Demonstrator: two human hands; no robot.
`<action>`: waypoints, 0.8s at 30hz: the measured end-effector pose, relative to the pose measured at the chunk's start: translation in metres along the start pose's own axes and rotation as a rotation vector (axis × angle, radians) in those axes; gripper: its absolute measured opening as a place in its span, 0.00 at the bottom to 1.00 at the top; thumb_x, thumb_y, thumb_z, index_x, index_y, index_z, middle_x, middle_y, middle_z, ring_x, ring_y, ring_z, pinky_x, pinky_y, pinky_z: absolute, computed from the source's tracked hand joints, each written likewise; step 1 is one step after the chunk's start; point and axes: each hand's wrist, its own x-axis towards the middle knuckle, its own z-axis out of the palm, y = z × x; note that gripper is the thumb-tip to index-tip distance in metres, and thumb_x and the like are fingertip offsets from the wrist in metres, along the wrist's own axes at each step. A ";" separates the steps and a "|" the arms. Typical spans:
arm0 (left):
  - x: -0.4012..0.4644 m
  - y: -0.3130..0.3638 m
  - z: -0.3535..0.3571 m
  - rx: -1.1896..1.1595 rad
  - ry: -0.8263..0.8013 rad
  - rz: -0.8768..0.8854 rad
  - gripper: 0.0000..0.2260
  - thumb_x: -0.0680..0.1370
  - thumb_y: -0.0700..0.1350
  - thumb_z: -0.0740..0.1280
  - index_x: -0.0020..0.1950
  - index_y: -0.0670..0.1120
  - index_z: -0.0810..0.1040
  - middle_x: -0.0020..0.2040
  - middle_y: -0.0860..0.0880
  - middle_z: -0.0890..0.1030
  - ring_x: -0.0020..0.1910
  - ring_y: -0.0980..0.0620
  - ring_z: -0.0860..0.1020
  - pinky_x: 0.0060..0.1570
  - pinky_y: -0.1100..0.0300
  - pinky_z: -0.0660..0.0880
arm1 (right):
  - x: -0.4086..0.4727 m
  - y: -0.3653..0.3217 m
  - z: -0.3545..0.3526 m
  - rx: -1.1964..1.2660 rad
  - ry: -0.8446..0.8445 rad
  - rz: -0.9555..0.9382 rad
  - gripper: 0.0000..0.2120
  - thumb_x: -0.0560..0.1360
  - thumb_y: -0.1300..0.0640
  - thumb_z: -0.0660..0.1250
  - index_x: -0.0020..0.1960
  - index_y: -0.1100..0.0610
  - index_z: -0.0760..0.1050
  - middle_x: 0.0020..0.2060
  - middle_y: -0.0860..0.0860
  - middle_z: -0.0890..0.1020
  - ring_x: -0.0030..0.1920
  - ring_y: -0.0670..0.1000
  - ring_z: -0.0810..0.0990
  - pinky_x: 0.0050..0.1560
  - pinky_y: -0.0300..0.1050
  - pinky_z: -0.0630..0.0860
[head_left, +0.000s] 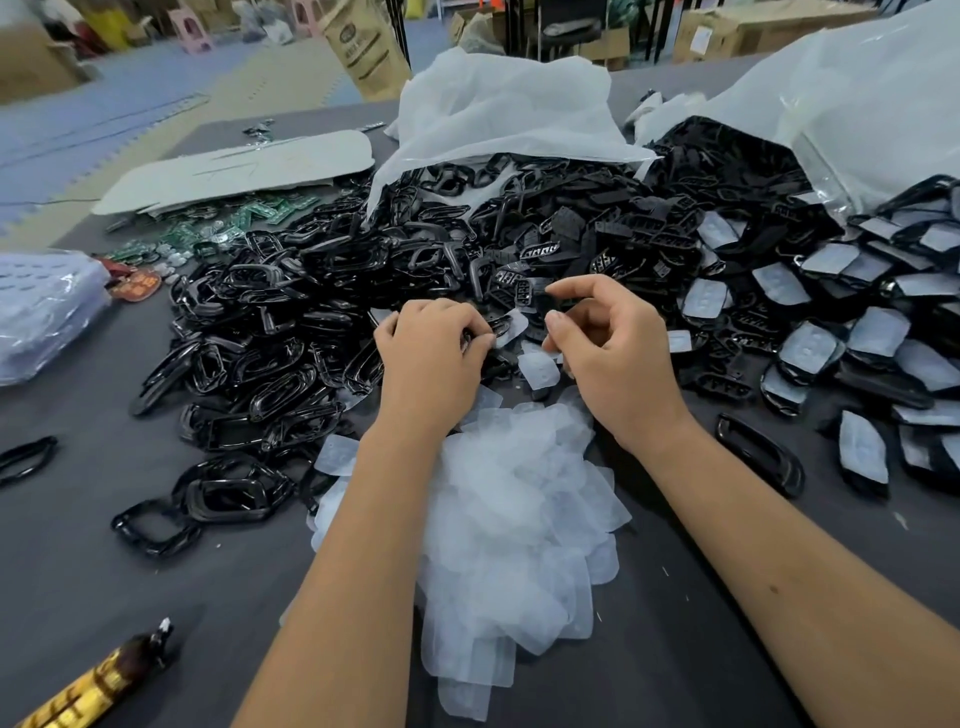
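Observation:
My left hand (434, 345) is curled around a small black plastic part with a translucent pad (511, 327) sticking out of it, above the middle of the table. My right hand (605, 340) hovers just to its right, fingers curled with thumb and forefinger apart and nothing plainly held. Under my wrists lies a heap of translucent white rubber pads (511, 499). To the left, a big pile of glossy black frames (291, 317) spreads out. Behind the hands sits a pile of black button shells (587, 234). On the right lie black shells fitted with pads (831, 332).
Two white plastic sacks (511, 111) spill parts at the back. Green circuit boards (244, 221) and a flat grey card (244, 166) lie at the back left. A clear bag (44, 306) sits at the left edge, and a gold-brown tube (104, 680) lies near the front left on the grey table (93, 561).

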 end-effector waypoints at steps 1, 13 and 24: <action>-0.001 0.000 0.000 0.002 -0.003 -0.001 0.03 0.81 0.49 0.70 0.48 0.54 0.81 0.55 0.58 0.82 0.67 0.52 0.71 0.72 0.45 0.56 | 0.000 0.000 0.000 0.015 -0.006 0.001 0.07 0.80 0.61 0.70 0.57 0.54 0.80 0.35 0.51 0.85 0.33 0.44 0.81 0.36 0.39 0.75; 0.002 -0.003 -0.021 -0.442 0.344 -0.068 0.10 0.74 0.41 0.77 0.53 0.51 0.83 0.49 0.55 0.82 0.49 0.56 0.81 0.53 0.56 0.79 | -0.002 -0.001 -0.003 0.179 -0.114 -0.027 0.11 0.78 0.64 0.72 0.60 0.58 0.79 0.35 0.53 0.85 0.31 0.50 0.81 0.35 0.46 0.77; 0.004 0.011 -0.054 -0.237 0.451 -0.071 0.13 0.75 0.33 0.69 0.54 0.46 0.87 0.47 0.51 0.86 0.47 0.54 0.84 0.57 0.54 0.81 | -0.003 -0.002 -0.001 0.208 -0.085 0.015 0.04 0.77 0.65 0.74 0.46 0.60 0.81 0.34 0.54 0.86 0.28 0.47 0.80 0.31 0.38 0.75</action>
